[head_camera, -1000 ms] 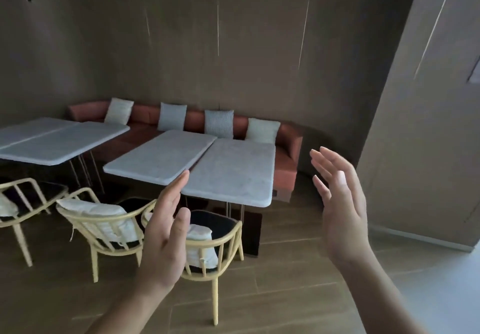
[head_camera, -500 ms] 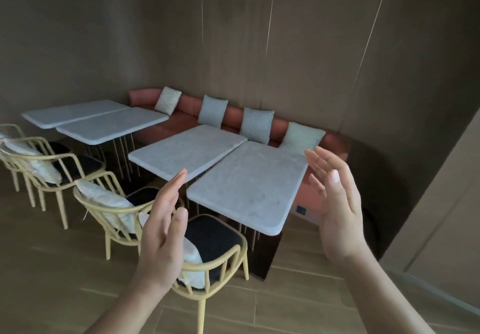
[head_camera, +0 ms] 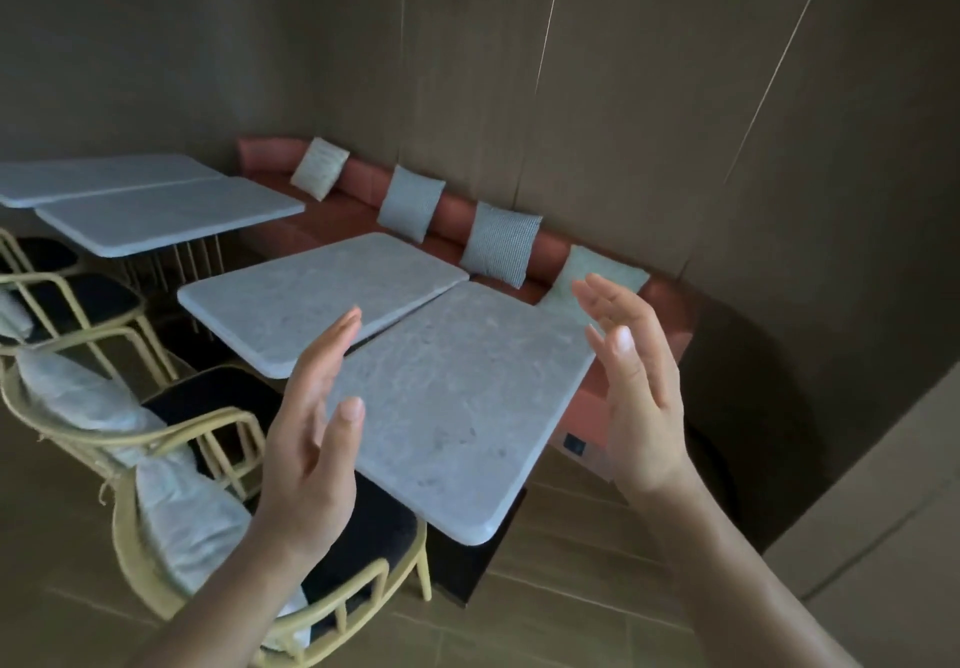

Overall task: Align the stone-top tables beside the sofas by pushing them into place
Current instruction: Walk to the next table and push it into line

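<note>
From the head camera, looking forward and down, I held both bare hands raised in front of me with palms turned toward each other. My left hand [head_camera: 311,439] was spread, fingers loosely extended, gripping nothing. My right hand [head_camera: 636,381] was likewise spread and empty, its fingers pointing up and away from me. Neither hand touched anything; both hung in the air in front of the nearest stone-top table [head_camera: 457,407].

That table had a pale grey, mottled top with rounded corners. It appeared between my two hands, its near corner pointing toward me, and it sat skewed relative to the second stone-top table [head_camera: 311,298] to its left. The two tops met near their far corners, by the sofa, and a dark wedge-shaped gap opened between them toward me. Further left stood a far pair of stone-top tables [head_camera: 156,200], side by side with a thin seam between them.

A coral-red sofa [head_camera: 363,184] ran along the brown panelled wall [head_camera: 623,96] behind all the tables, with four pale cushions [head_camera: 498,241] leaning on its backrest. The nearest table's far end lay just beside the sofa's right end.

At lower left, a yellow-framed chair [head_camera: 156,537] with a dark seat and a white cushion was tucked beside the nearest table, partly behind my left hand. More yellow chairs [head_camera: 78,304] stood along the left edge. The floor [head_camera: 597,589] was brown wood-look plank.
</note>
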